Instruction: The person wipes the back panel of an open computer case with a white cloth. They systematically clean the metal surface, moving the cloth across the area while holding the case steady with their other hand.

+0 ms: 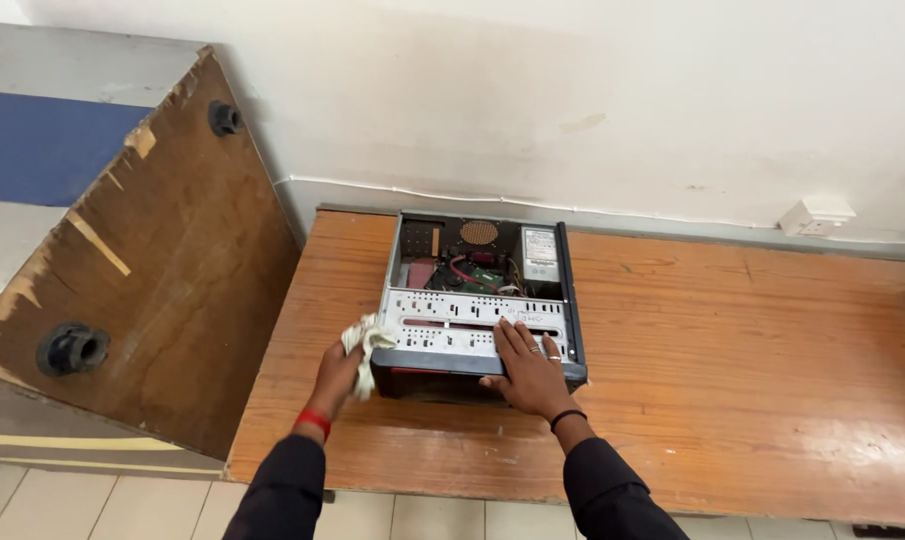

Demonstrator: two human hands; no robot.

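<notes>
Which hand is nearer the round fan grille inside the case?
Right. The right hand rests on the drive bay below the fan grille; the left hand is at the case's left corner, holding a cloth.

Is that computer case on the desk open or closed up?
Open: the computer case lies with its side panel off, so the fan, wires and power supply inside show.

There is one view, from a camera on the person's head. It looks steeply down and forward over both forearms at a wooden table (733, 330) set against a pale wall (573, 90). The open computer case (478, 300) lies mid-frame, near, at arm's reach. The floor (93, 505) shows along the bottom edge.
</notes>
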